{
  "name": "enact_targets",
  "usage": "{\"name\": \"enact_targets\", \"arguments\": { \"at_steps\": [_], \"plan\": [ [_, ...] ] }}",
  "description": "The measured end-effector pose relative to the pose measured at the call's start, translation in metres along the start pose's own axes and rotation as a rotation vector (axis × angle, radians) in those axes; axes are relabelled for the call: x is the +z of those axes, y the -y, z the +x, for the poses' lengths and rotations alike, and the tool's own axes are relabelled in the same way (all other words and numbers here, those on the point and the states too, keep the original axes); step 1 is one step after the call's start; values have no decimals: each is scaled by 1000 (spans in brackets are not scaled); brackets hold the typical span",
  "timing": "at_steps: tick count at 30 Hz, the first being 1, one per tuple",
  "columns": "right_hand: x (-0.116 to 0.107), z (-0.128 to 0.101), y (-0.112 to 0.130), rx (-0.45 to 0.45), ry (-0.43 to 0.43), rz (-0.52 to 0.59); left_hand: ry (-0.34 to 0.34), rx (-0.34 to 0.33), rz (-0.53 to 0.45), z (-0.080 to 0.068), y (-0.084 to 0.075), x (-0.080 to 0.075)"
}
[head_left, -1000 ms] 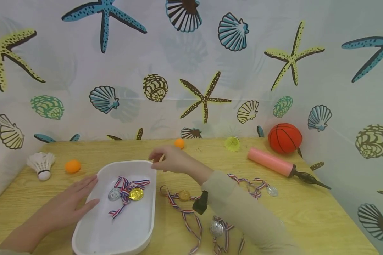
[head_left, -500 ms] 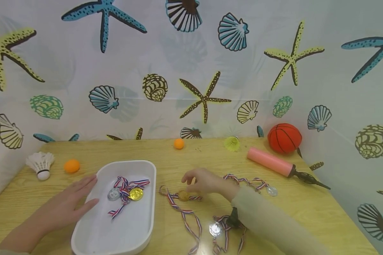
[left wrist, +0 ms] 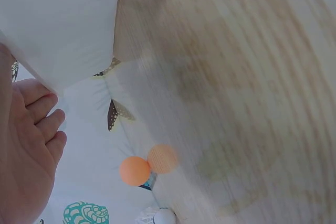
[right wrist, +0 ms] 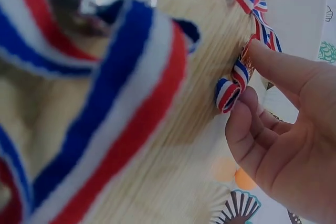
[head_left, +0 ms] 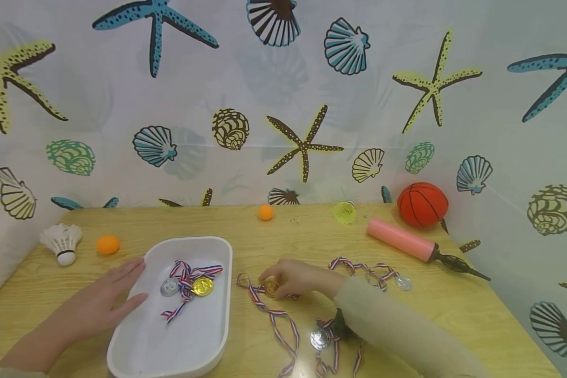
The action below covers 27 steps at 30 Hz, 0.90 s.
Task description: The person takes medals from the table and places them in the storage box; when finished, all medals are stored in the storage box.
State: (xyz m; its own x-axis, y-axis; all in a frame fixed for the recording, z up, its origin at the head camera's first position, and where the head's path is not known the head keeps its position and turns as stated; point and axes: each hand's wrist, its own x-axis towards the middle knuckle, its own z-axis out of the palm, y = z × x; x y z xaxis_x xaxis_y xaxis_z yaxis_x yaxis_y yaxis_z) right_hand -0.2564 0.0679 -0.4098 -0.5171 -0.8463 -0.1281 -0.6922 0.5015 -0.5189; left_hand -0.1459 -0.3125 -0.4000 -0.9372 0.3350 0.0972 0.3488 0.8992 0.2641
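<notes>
Nearest the viewer: silver-coloured medal w/ striped ribbon, flat on the light wooden tabletop, just beside the beige sleeve. Left hand: fingers straight, flat against the left rim of the white oblong plastic tray; grasps nothing. Tray holds a gold medal & a second silver medal, red-white-blue ribbons tangled. Right hand: fingers curled, pinching the bronze-gold medal where it lies on the table just right of the tray (wrist view: fingertips at the looped ribbon). Behind the hand: clear medal. Farther: pink cylindrical air pump, white feather shuttlecock, two orange balls, yellow shuttlecock, small orange basketball by the shell-print backdrop.
</notes>
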Motion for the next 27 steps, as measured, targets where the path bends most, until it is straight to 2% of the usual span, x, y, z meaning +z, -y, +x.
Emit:
{"name": "enact_targets", "arguments": {
  "at_steps": [5, 9, 13, 21, 27],
  "plan": [
    [2, 5, 1, 7, 33, -12, 1, -8, -3, 0, -1, -1],
    [3, 7, 3, 35, 20, -33, 8, -16, -6, 0, -2, -2],
    [4, 8, 5, 31, 4, 6, 9, -9, -9, 0, -2, -2],
    [4, 8, 0, 77, 12, 153, 20, -18, -8, 1, -1, -1],
    [-2, 1, -4, 106, 56, 402, 22, -22, -3, 0, -1, -2]
  ]
}}
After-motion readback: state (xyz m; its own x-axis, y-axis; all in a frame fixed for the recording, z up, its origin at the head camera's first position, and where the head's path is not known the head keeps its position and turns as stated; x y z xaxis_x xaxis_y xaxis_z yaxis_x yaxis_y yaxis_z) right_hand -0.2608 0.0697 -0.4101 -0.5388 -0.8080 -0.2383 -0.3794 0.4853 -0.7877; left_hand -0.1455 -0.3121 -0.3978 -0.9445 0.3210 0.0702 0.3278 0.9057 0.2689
